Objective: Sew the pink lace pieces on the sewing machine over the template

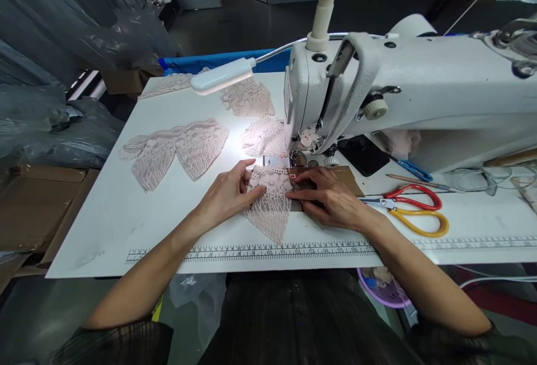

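A pale pink lace piece (272, 208) lies on the white sewing table (126, 214), its upper end under the presser foot (298, 159) of a white sewing machine (403, 90). My left hand (229, 192) rests on the lace's left edge, fingers stretched flat and pressing the fabric. My right hand (331, 198) lies flat on the lace's right edge and on a brown cardboard guide (348, 177) beside the needle plate, fingers extended.
More lace pieces (176, 149) lie at the left and back of the table under a gooseneck lamp (220, 76). Red and yellow scissors (413, 211), a blue clipper (413, 170) and a pencil (413, 181) lie right. A ruler strip (260, 252) runs along the front edge.
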The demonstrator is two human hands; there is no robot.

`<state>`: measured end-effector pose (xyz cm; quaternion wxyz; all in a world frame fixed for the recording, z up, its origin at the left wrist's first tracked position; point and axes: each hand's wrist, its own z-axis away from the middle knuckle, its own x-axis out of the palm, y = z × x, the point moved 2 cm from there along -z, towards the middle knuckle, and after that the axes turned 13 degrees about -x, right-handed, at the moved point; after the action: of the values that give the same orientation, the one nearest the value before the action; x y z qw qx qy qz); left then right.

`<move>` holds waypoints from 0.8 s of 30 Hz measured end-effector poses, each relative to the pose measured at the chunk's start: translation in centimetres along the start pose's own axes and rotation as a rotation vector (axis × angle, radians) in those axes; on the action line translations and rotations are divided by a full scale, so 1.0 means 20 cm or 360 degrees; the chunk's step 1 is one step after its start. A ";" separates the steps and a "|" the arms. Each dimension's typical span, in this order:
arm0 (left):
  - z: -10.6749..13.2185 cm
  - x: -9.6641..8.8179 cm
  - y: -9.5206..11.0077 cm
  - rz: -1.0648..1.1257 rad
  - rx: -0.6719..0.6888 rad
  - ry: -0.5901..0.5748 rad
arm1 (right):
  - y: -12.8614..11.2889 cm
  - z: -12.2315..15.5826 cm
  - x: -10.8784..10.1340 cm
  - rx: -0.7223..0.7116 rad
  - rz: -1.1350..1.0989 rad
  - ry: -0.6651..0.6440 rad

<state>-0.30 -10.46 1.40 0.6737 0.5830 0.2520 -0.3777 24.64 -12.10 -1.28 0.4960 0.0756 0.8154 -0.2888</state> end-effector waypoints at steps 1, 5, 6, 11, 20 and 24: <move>0.00 -0.01 0.01 -0.0095 0.0081 0.0162 | 0.00 0.00 0.00 0.0000 0.0004 0.0007; -0.02 0.02 0.07 -0.0376 0.0689 0.0420 | -0.01 0.00 0.00 -0.0014 0.0017 0.0026; -0.03 0.04 0.09 -0.0412 0.0861 0.0311 | -0.01 0.00 0.00 -0.0013 0.0018 0.0026; -0.09 0.13 0.15 -0.0695 0.1228 -0.0018 | -0.01 0.00 0.00 -0.0009 0.0026 0.0029; -0.10 0.16 0.16 -0.1192 0.1239 -0.0030 | -0.01 0.00 0.01 -0.0017 0.0071 0.0001; -0.13 0.17 0.16 -0.1155 0.1152 0.0085 | 0.01 0.00 0.03 -0.0033 0.0136 0.0091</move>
<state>4.57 -8.48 0.12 0.2475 0.6634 0.3085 -0.6352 24.39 -12.08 -1.79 0.4851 0.1135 0.8282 -0.2566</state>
